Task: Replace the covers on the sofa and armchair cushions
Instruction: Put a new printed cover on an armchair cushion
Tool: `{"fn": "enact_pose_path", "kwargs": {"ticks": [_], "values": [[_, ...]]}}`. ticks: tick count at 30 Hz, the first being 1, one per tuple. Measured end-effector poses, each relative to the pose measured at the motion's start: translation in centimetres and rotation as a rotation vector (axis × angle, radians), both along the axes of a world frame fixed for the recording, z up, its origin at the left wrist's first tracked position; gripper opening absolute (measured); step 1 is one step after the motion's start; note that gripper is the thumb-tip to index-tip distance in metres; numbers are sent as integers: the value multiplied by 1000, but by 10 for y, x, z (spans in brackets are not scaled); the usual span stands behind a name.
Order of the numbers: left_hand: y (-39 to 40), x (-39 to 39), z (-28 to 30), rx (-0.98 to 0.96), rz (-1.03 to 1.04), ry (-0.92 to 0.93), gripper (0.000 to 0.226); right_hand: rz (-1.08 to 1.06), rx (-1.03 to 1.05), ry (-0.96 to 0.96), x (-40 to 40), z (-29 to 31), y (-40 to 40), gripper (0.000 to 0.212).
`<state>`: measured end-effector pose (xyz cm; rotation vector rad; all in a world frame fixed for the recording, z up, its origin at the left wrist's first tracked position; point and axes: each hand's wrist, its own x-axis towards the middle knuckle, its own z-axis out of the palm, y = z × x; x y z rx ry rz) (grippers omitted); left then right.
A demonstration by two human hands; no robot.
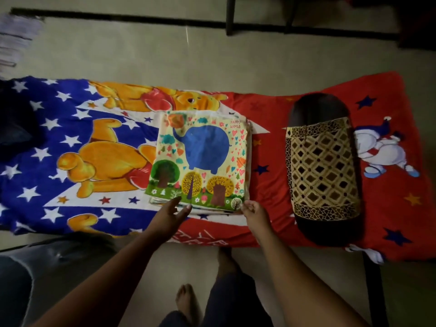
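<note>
A folded stack of cushion covers (200,156), cream with a blue elephant and trees, lies in the middle of the cot. To its right lies a dark bolster cushion (322,166) in a brown and gold lattice cover. My left hand (168,214) reaches toward the stack's near edge with its fingers straight, fingertips at the lower left corner. My right hand (253,212) has curled fingers at the stack's lower right corner and seems to pinch the fabric edge.
The cot carries a bright cartoon bedsheet (94,147), blue with stars on the left and red on the right. A dark bundle (16,128) sits at the far left. Black furniture legs (230,17) stand on the tiled floor beyond. My feet are below the cot.
</note>
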<state>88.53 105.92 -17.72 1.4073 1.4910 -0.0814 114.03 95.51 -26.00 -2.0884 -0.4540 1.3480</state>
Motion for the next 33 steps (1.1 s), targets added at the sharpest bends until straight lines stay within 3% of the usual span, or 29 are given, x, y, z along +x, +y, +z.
{"fn": "enact_pose_path", "kwargs": {"ticks": [3,6,9,15,17,20,22,24,28,31,33], "values": [[27,41,-30,8,-75,49,74,7,-109,39,29,-41,39,41],[53,76,-70,-3,-181,115,76,6,-137,43,53,-77,83,28],[73,100,-101,-26,-238,140,75,3,-169,36,70,-104,125,34],[96,126,-133,-34,-296,153,75,-67,-283,37,77,-175,165,68],[99,124,-135,-29,-301,161,77,-110,-257,62,75,-176,174,57],[101,117,-132,-31,-294,190,79,-59,-209,-58,69,-171,173,8],[103,113,-125,-29,-297,196,79,-37,-162,-142,64,-170,169,29],[108,113,-111,2,-339,192,78,-33,-102,-128,58,-154,167,32],[122,121,-66,22,-350,156,74,-32,66,45,36,-55,173,26],[138,126,-15,30,-232,-18,71,-63,194,160,11,12,173,19],[144,127,19,-19,-149,-146,58,-127,240,216,-6,50,175,34]]}}
